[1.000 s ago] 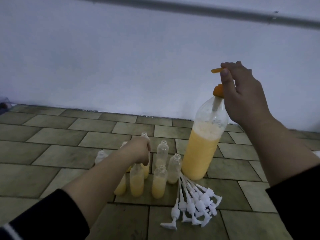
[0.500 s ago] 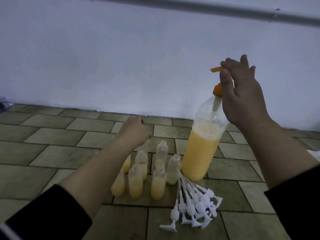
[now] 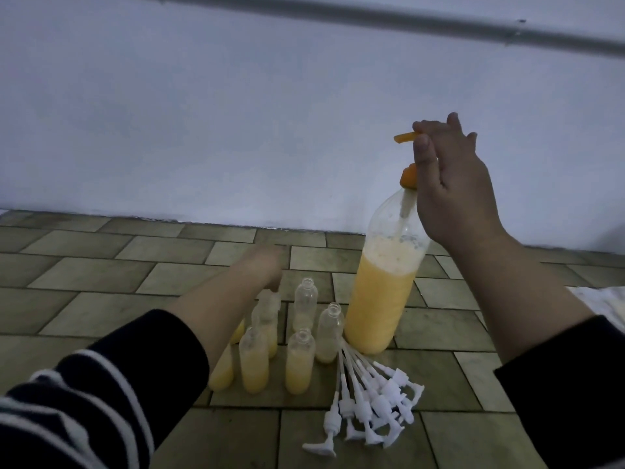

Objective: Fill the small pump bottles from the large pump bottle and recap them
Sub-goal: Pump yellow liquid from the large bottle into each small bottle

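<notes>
Small pump bottles (image 3: 297,336) stood uncapped in a cluster on the tiled floor (image 3: 101,275) near the wall, touching or just beside the large pump bottle (image 3: 385,286), which stood upright and roughly two-thirds full of yellow liquid. In the head view, several small bottles at the near side held yellow liquid; at least two by the large one looked nearly empty. White pump caps (image 3: 368,397) lay piled just in front, none fitted. Filling seemed partly done, recapping not begun. The right hand (image 3: 453,184) pinched the orange pump head (image 3: 406,137). The left hand (image 3: 263,269) hovered over the cluster, blurred; its grip could not be told.
</notes>
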